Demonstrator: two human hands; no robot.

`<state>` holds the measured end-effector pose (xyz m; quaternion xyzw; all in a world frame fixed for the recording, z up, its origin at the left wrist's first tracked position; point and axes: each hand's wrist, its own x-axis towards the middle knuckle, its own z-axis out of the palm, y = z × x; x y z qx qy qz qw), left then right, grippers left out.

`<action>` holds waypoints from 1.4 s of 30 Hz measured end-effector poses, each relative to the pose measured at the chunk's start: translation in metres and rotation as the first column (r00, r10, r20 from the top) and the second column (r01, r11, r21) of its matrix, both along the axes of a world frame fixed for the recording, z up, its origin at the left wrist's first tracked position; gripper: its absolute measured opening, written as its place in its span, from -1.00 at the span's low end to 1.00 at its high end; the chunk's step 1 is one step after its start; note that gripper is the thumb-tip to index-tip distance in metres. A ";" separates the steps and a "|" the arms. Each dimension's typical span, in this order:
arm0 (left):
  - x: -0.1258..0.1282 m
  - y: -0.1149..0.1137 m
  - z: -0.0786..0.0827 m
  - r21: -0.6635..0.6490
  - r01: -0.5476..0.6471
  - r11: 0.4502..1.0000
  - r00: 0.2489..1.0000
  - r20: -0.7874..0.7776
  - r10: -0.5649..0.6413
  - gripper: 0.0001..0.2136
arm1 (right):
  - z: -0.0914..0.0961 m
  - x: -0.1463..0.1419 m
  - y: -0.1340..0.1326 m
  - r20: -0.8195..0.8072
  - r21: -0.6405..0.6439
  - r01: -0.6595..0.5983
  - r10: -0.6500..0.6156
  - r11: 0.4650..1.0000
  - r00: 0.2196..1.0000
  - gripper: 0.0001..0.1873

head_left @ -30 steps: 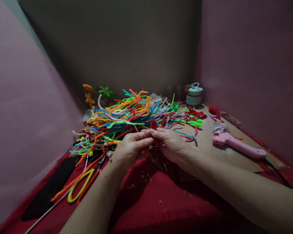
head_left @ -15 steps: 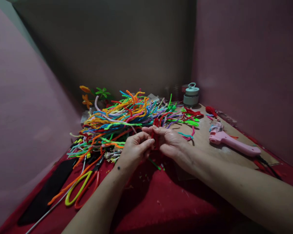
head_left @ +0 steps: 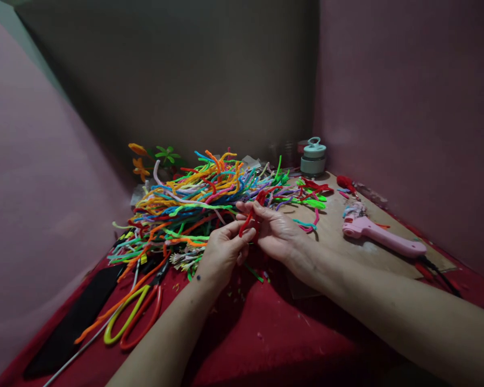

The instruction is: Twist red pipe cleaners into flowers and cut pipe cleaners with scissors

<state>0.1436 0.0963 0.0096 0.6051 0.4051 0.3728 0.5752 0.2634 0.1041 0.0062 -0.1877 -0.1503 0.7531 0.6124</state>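
Observation:
A red pipe cleaner [head_left: 247,222] is held between my two hands, above the front of a big heap of pipe cleaners [head_left: 189,188] in many colours. My left hand [head_left: 225,248] pinches its lower end between thumb and fingertips. My right hand [head_left: 277,230] grips the upper part, where red fuzzy loops stick up above the thumb. The fingers of the right hand partly hide the red piece, so its full shape cannot be made out.
Scissors with yellow and red handles [head_left: 128,317] lie left of my forearm, beside a flat black object [head_left: 75,322]. A pink corded hand tool [head_left: 383,236] rests on a brown board [head_left: 333,236] at right. Behind stand a teal-lidded bottle [head_left: 313,158] and orange flowers [head_left: 140,167].
A red strand now bends down from the right hand toward my left fingertips, where the red piece stood upright before. My hands stay close together; the whole view has shifted slightly.

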 end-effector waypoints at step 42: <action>-0.027 0.006 0.027 0.790 0.180 0.586 0.969 -0.244 0.031 -0.90 | 0.000 -0.007 -0.009 0.412 0.189 -0.046 -0.037 0.981 0.910 -0.87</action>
